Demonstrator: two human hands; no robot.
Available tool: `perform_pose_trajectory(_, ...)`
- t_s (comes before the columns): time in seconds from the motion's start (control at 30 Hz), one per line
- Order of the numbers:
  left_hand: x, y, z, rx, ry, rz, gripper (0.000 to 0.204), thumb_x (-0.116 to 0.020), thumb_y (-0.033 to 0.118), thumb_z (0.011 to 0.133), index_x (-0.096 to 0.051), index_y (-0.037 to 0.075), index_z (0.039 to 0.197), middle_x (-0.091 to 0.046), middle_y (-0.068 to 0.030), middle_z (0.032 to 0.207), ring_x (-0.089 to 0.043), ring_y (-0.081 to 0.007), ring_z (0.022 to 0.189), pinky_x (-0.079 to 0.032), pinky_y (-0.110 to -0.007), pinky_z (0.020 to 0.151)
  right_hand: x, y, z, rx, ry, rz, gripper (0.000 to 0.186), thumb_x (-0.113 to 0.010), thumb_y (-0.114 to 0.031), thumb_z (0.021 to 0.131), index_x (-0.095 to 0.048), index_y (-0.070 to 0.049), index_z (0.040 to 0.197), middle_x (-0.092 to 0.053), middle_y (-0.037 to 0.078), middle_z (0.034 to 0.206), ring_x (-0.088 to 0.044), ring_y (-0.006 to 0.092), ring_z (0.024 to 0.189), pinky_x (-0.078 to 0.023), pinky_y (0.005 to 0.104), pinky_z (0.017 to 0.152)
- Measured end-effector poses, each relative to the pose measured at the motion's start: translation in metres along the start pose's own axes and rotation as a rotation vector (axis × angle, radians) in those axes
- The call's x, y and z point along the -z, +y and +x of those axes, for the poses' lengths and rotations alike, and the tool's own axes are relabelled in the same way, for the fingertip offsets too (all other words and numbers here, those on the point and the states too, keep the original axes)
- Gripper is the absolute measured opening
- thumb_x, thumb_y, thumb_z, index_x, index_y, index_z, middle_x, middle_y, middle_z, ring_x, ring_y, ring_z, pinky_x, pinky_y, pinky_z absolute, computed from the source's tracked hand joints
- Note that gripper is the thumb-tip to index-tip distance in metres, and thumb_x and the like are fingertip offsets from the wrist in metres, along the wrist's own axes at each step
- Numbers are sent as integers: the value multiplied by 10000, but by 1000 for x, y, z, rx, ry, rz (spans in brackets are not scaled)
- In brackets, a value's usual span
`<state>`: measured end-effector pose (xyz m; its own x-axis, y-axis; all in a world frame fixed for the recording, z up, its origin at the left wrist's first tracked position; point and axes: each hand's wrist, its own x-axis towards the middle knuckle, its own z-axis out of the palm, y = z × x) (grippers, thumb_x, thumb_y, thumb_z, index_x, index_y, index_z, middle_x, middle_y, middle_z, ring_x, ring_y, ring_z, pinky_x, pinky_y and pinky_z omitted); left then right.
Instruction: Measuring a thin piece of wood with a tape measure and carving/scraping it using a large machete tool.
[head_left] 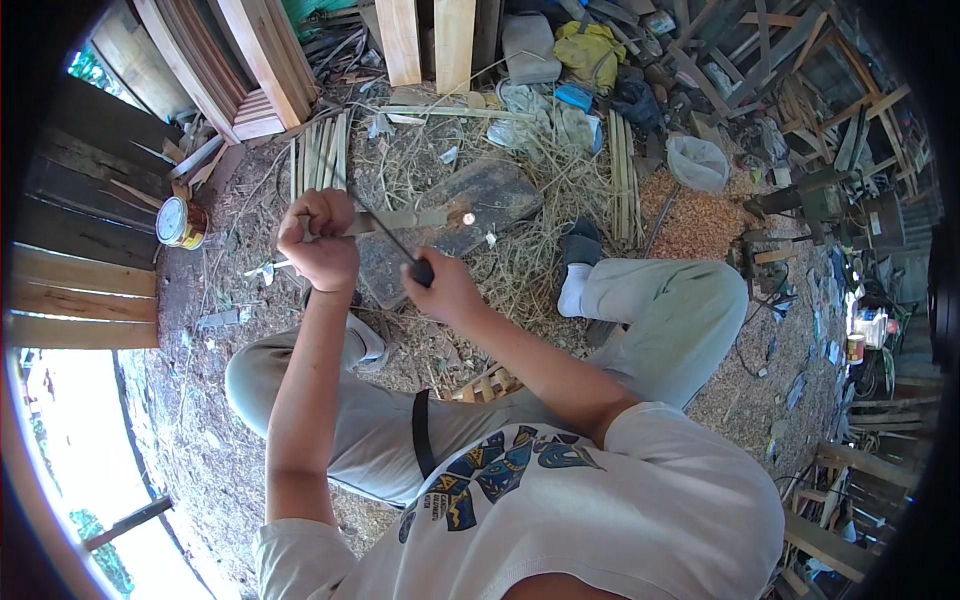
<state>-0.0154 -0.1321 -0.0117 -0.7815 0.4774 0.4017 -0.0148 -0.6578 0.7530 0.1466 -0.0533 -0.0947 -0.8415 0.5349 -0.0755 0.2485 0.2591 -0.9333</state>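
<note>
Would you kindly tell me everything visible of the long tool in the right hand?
The slim, dark, metal-looking tool has a black handle gripped in the right hand. It slants forward and leftward, crossing in view over the pale strip beside the left hand; whether it touches either is unclear.

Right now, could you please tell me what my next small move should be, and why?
Perhaps ease your left hand slightly away from the dark-handled tool: your right hand grips it, and in this view it slants across the pale strip close to your left hand. Whether it touches the strip is unclear.
</note>
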Motion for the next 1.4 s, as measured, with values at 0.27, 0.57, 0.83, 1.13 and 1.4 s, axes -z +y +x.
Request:
perform_pose_trajectory(0.27, 1, -2, 5, -15, 39, 27, 361, -432, 396, 845, -277, 124, 666, -269, -10, 591, -231, -136, 558, -163, -335, 544, 4, 109, 8, -272, -21, -213, 351, -702, -290, 883, -658, 33, 1013, -693, 240, 857, -681, 404, 796, -516, 493, 721)
perform_pose_trajectory(0.57, 2, 2, 1, -11, 31, 45, 403, -476, 441, 828, -279, 128, 667, -277, -5, 607, -236, -132, 568, -158, -325, 542, -8, 12, -2, 77, 36, -65, 342, -703, -296, 881, -665, 17, 1013, -708, 250, 872, -695, 455, 834, -538, 519, 739)
perform_pose_trajectory(0.83, 0, -3, 3, 20, 20, 23, 420, -466, 451, 851, -272, 129, 664, -268, -1, 613, -234, -127, 568, -162, -323, 550, -5, 137, 19, -229, -21, -259, 406, -711, -317, 881, -674, 39, 1073, -697, 228, 851, -695, 395, 812, -526, 503, 724)
perform_pose_trajectory(1.13, -1, 2, 4, 25, -28, 24, 366, -458, 405, 843, -273, 138, 675, -269, -4, 587, -232, -135, 558, -184, -335, 550, -5, 52, 19, -93, 33, -140, 406, -688, -306, 889, -669, 41, 1097, -720, 243, 894, -710, 412, 816, -554, 493, 745)
perform_pose_trajectory(1.4, -15, -7, 0, 0, -5, 36, 434, -502, 445, 843, -274, 124, 661, -260, 5, 614, -226, -133, 566, -161, -336, 550, -1, 188, 16, -354, 83, -318, 340, -731, -252, 857, -682, 53, 997, -716, 237, 828, -714, 393, 740, -547, 492, 674)
